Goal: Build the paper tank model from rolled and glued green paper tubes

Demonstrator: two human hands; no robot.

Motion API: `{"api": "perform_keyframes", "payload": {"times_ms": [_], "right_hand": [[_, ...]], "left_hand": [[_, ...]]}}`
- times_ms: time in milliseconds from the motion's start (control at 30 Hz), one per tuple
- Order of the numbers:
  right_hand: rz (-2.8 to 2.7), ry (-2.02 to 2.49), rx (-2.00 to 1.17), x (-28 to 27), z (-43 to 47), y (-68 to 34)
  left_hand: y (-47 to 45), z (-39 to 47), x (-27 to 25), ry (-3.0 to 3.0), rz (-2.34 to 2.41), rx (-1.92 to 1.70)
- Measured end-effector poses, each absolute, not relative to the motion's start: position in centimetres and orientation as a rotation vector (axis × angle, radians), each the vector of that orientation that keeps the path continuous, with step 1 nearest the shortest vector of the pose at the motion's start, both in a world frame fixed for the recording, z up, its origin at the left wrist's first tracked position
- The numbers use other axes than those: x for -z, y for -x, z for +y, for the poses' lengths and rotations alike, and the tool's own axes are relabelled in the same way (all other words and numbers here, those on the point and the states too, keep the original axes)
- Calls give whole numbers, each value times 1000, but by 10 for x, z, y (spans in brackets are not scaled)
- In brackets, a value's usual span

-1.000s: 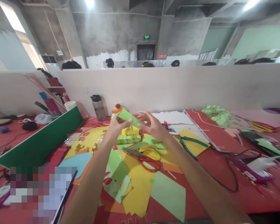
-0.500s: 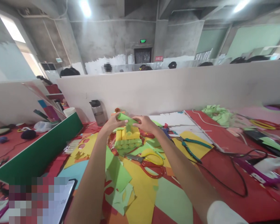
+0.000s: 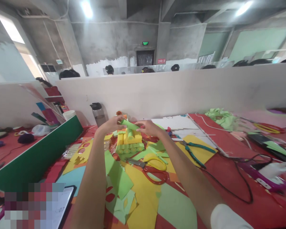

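A strip of green paper [image 3: 130, 125], slightly curled, spans the gap between my two hands. My left hand [image 3: 113, 124] pinches its left end, and my right hand [image 3: 149, 127] has fingers closed at its right end. Just below sits a tank-like paper model [image 3: 121, 139] with a yellow body and a row of green paper rolls [image 3: 130, 148] along its lower edge. Yellow-and-red-handled scissors [image 3: 154, 162] lie in front of it, partly over green paper scraps [image 3: 118, 176]. My fingertips are partly hidden behind the paper.
Teal-handled pliers [image 3: 197, 146] rest on yellow card to the right. A water bottle [image 3: 98, 115] stands by the white partition [image 3: 181, 92]. A green board [image 3: 38, 152] edges the left side, with a phone [image 3: 64, 203] in front. Cables and a purple power strip [image 3: 264, 178] lie at right.
The green paper strip has tilted, its right end lower, and more of the model's yellow top shows beneath it. My left hand has shifted slightly left; my right hand is nearly still.
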State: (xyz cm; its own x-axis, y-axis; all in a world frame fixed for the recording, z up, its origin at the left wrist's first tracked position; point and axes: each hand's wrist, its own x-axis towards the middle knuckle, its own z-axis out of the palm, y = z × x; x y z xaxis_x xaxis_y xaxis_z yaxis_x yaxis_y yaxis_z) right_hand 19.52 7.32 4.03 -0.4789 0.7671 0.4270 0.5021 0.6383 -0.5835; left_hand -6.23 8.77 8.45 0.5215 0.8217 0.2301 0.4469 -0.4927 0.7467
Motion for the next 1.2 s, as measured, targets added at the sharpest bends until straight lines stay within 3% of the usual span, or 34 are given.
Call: {"api": "perform_keyframes", "payload": {"times_ms": [800, 1200], "right_hand": [[-2159, 993, -578, -38, 74, -206], [-2191, 1033, -649, -41, 71, -205]], "left_hand": [[62, 84, -90, -2371, 1002, -786], [63, 80, -95, -2449, 1133, -612]]}}
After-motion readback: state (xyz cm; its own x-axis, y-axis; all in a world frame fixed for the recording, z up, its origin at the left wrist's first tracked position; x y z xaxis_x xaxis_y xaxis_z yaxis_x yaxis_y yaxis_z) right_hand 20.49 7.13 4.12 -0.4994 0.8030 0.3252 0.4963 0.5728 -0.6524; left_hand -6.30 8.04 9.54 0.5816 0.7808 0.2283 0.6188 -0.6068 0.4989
